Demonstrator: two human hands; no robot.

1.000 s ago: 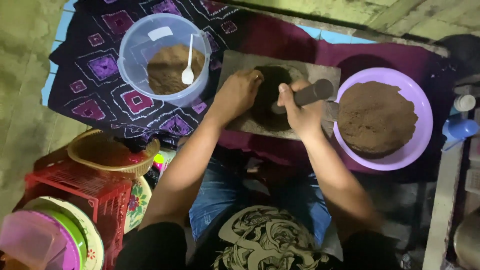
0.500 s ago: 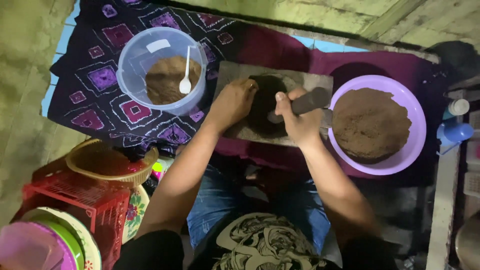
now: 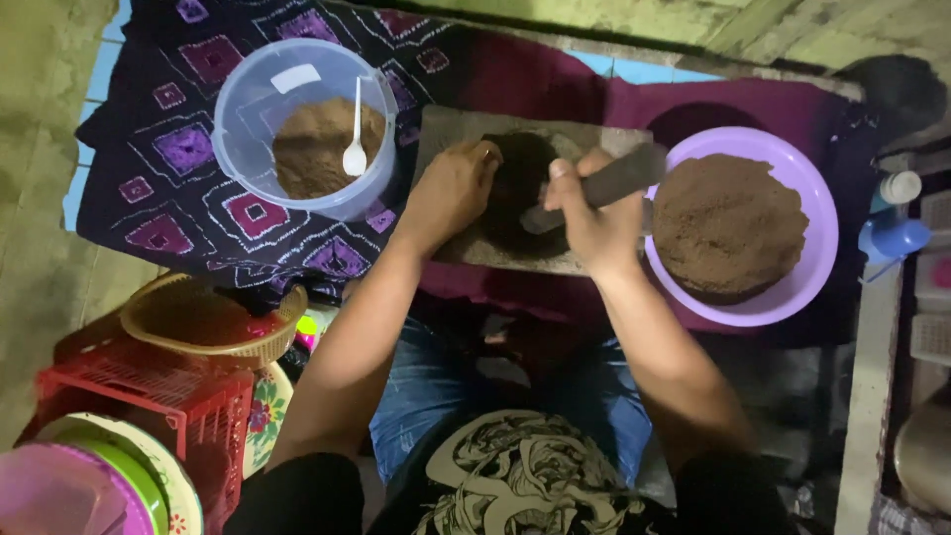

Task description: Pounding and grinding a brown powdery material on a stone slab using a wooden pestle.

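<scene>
A flat grey stone slab lies on a dark patterned cloth, with a dark lump of paste on its middle. My left hand rests against the left side of the lump. My right hand grips a grey stone roller that lies slanted across the lump's right side. A purple bowl full of brown powder stands right of the slab. A clear plastic tub with brown powder and a white spoon stands to the left.
A woven basket, a red crate and stacked coloured plates sit at the lower left. A blue bottle and pale shelf edge stand at the right. My knees in blue jeans are below the slab.
My right hand has shifted slightly with the roller over the lump. The view has drifted a little; my left hand stays against the paste.
</scene>
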